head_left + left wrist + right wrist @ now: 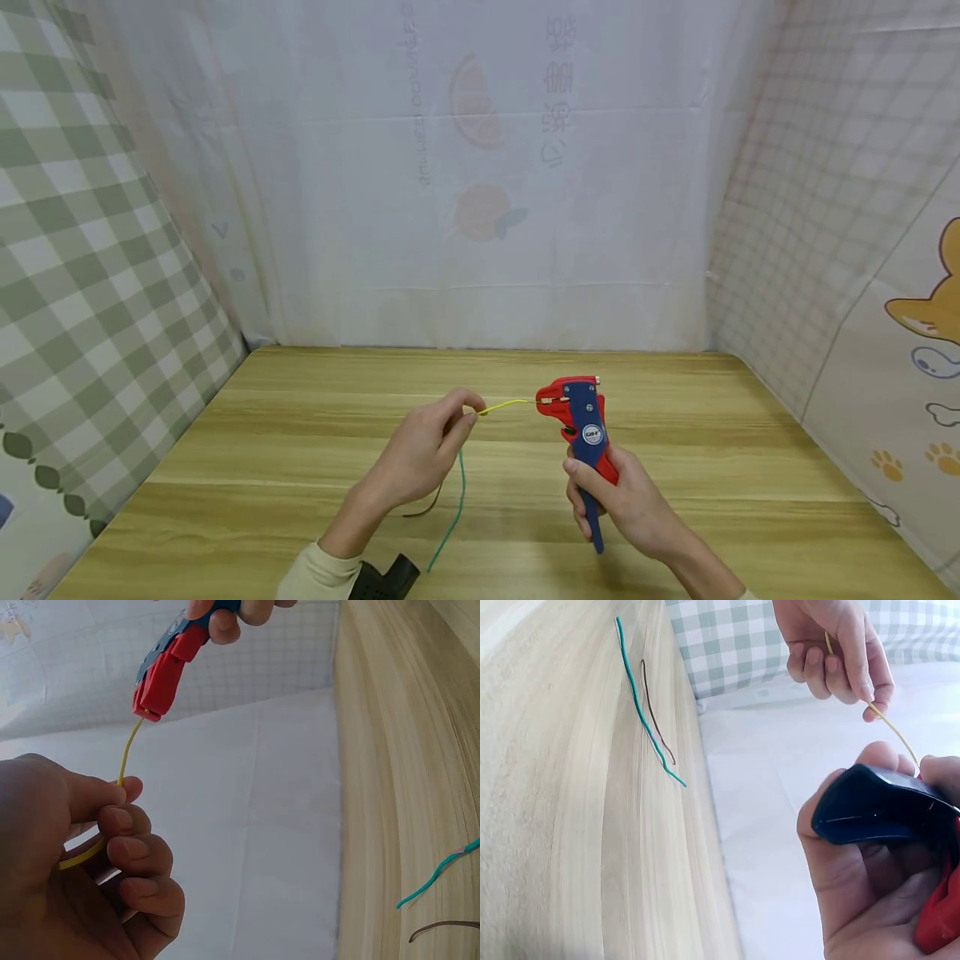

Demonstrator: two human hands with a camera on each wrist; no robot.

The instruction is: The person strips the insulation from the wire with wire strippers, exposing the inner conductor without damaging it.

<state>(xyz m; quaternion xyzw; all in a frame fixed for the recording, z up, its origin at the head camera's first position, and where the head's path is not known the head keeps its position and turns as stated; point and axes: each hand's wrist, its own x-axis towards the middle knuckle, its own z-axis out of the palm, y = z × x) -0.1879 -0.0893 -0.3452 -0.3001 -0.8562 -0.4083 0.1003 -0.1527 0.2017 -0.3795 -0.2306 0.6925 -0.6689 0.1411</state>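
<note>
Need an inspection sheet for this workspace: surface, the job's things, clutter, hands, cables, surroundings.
Surface: wood-grain table.
Job's things: yellow wire, its far end at the red head of a red-and-blue wire stripper.
Clutter: teal wire and brown wire, loose on the table.
Hands: left hand pinches the yellow wire; right hand grips the stripper's handle.
Cables: nothing seen besides these wires.
Surroundings: white sheet with faint fruit prints behind; green-checked cloth left; paw-print cloth right.

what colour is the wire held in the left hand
Yellow; the wire shows best in the left wrist view.
</note>
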